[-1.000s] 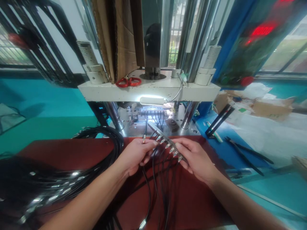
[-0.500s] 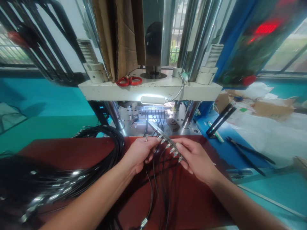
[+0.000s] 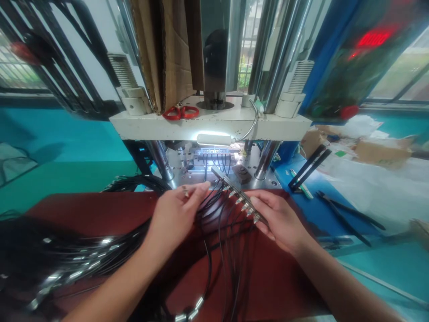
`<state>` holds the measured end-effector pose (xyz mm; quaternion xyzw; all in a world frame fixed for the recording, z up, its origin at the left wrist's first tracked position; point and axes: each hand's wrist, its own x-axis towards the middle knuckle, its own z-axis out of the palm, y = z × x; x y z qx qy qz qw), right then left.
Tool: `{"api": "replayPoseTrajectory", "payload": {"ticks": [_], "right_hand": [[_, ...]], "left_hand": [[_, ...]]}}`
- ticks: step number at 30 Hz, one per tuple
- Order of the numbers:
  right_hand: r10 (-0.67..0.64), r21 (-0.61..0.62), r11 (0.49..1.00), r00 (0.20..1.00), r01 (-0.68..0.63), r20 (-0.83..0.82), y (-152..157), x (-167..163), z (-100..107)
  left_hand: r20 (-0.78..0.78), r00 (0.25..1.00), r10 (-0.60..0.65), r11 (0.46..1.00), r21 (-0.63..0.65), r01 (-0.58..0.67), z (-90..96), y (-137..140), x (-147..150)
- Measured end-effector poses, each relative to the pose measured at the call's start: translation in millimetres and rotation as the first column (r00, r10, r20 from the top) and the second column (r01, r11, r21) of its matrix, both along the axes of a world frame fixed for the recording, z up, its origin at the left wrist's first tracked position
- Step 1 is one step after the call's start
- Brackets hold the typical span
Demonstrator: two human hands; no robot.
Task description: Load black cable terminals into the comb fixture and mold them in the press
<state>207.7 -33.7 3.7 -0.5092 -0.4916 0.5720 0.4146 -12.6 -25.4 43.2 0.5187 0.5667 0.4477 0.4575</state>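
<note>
R hand (image 3: 276,214) has the dark metal bar (image 3: 236,191) by its low end: thumb on top, other fingers under, pinched tight. The bar is in the air btwn the 2 hands, over the red-brown counter (image 3: 264,277), tilted w/ its far end up to the L. Little silver bits (image 3: 248,209) stick out in a row along its near side.

L hand (image 3: 174,212) is up near the far end of the bar, not touching it. Its thumb & 1st finger tips are close; can't tell if they pinch a thing. A small shiny bit shows by them, too blurry to name. Thin black wires (image 3: 220,232) hang under the bar. A big bunch of black wires (image 3: 125,239) w/ shiny tips lies on the L side.

Behind, a lit lamp (image 3: 214,139) is on the front of a white press plate (image 3: 150,129), w/ red scissors (image 3: 181,112) on top.
</note>
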Motion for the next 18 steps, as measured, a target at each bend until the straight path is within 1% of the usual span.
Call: {"api": "replayPoseTrajectory", "payload": {"ticks": [1, 2, 3, 4, 5, 6, 8, 9, 10, 11, 12, 13, 16, 18], "right_hand": [[-0.007, -0.002, 1.000, 1.000, 0.007, -0.004, 0.2, 0.5, 0.6], [-0.013, -0.003, 1.000, 1.000, 0.013, -0.006, 0.4, 0.8, 0.9], [-0.016, -0.004, 1.000, 1.000, 0.016, -0.008, 0.5, 0.7, 1.0], [-0.019, -0.002, 1.000, 1.000, 0.019, -0.008, 0.6, 0.5, 0.8], [-0.022, 0.001, 1.000, 1.000, 0.022, -0.008, 0.6, 0.1, 0.5], [-0.023, 0.003, 1.000, 1.000, 0.023, -0.005, 0.5, -0.2, 0.1], [-0.016, 0.004, 1.000, 1.000, 0.016, 0.004, 0.3, -0.5, -0.7], [-0.012, 0.003, 1.000, 1.000, 0.012, 0.008, 0.2, -0.5, -1.0], [-0.011, -0.001, 1.000, 1.000, 0.011, 0.011, 0.0, -0.3, -1.2], [-0.010, -0.005, 1.000, 1.000, 0.010, 0.012, -0.2, -0.2, -1.1], [-0.009, -0.010, 1.000, 1.000, 0.009, 0.011, -0.3, 0.1, -0.9], [-0.004, -0.013, 1.000, 1.000, 0.005, 0.008, -0.4, 0.4, -0.3], [0.029, -0.009, 1.000, 0.999, -0.029, -0.012, -0.7, 1.3, 2.6], [0.056, -0.001, 0.998, 0.998, -0.056, -0.023, -0.8, 1.9, 4.9]], "left_hand": [[0.120, 0.993, -0.017, 0.998, -0.051, 0.023, 2.9, -2.7, -5.8], [0.266, 0.963, -0.044, 0.989, -0.124, 0.079, 4.5, -5.4, -10.9], [0.408, 0.911, -0.059, 0.970, -0.191, 0.149, 5.0, -8.4, -14.9], [0.518, 0.854, -0.051, 0.948, -0.243, 0.204, 4.6, -11.8, -17.9], [0.581, 0.813, -0.020, 0.931, -0.286, 0.228, 4.0, -15.9, -19.8], [0.602, 0.798, 0.024, 0.919, -0.329, 0.220, 3.7, -20.6, -20.8], [0.576, 0.811, 0.099, 0.881, -0.430, 0.197, 4.8, -30.5, -21.7], [0.558, 0.823, 0.105, 0.850, -0.479, 0.217, 6.4, -34.6, -22.2], [0.543, 0.835, 0.089, 0.820, -0.516, 0.248, 8.4, -37.2, -23.0], [0.533, 0.844, 0.062, 0.800, -0.533, 0.277, 10.4, -37.8, -24.1], [0.522, 0.852, 0.034, 0.798, -0.528, 0.291, 12.0, -36.0, -25.3], [0.504, 0.864, 0.011, 0.817, -0.502, 0.283, 12.8, -31.9, -26.3], [0.420, 0.907, -0.022, 0.917, -0.353, 0.186, 9.7, -9.8, -25.8], [0.347, 0.934, -0.083, 0.945, -0.271, 0.185, 4.2, 6.1, -20.3]]}}
